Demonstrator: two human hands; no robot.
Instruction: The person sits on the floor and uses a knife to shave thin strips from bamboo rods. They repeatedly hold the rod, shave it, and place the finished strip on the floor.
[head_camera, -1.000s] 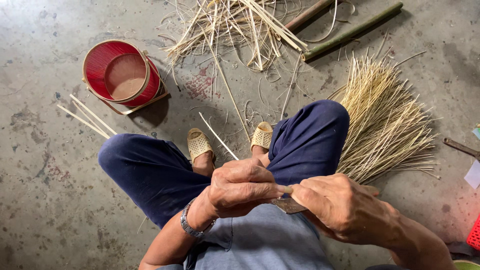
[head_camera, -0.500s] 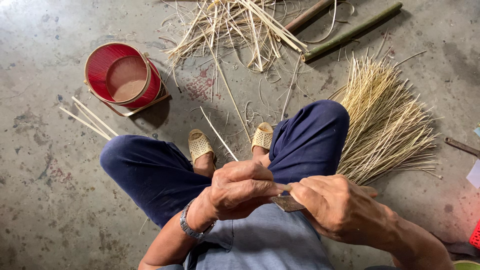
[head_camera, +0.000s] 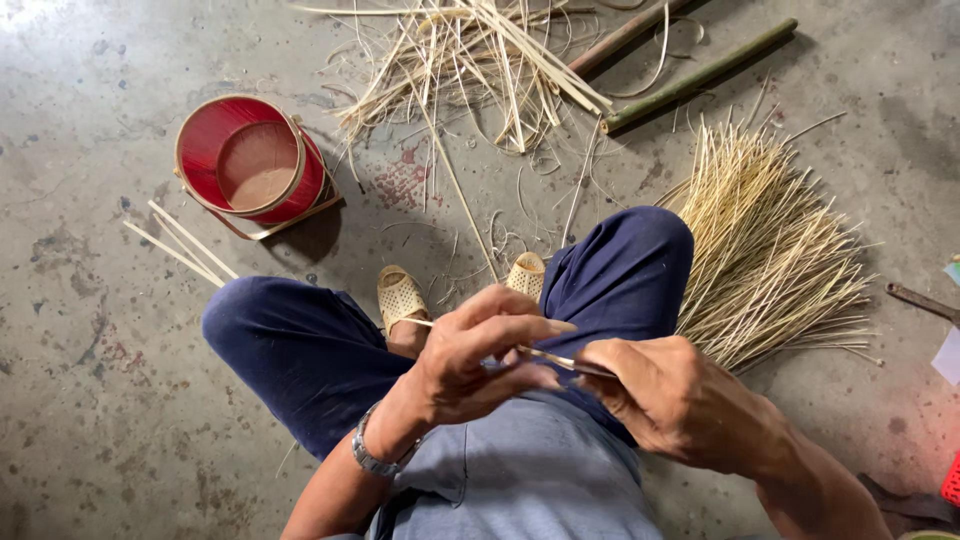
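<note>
Person sat on a stained grey concrete floor (head_camera: 90, 400), knees apart in dark blue trousers (head_camera: 300, 350), feet in woven cream slippers (head_camera: 400, 298).

Left hand (head_camera: 470, 360) was closed around a thin pale bamboo strip (head_camera: 440, 324), thumb and fingers pinching it in front of the lap; a metal wristwatch (head_camera: 372, 458) sat on that wrist. The strip ran from just above the slipper, through the left fingers, toward the right hand.

Right hand (head_camera: 680, 400) was closed in a grip on a small dark blade or tool (head_camera: 585, 368), which met the strip between the two hands. Exact shape of the tool could not be made out. The hands were near each other but not touching.

Surroundings: a fan-shaped bundle of thin yellow bamboo slivers (head_camera: 770, 250) lay on the floor beside the right knee. A loose heap of pale bamboo shavings and splits (head_camera: 470, 60) lay beyond the feet, with two green-brown bamboo poles (head_camera: 700, 75) next to it. A red round bucket with a pale rim (head_camera: 250, 165) stood to the left, and a few flat pale sticks (head_camera: 185, 245) lay just beside it.
</note>
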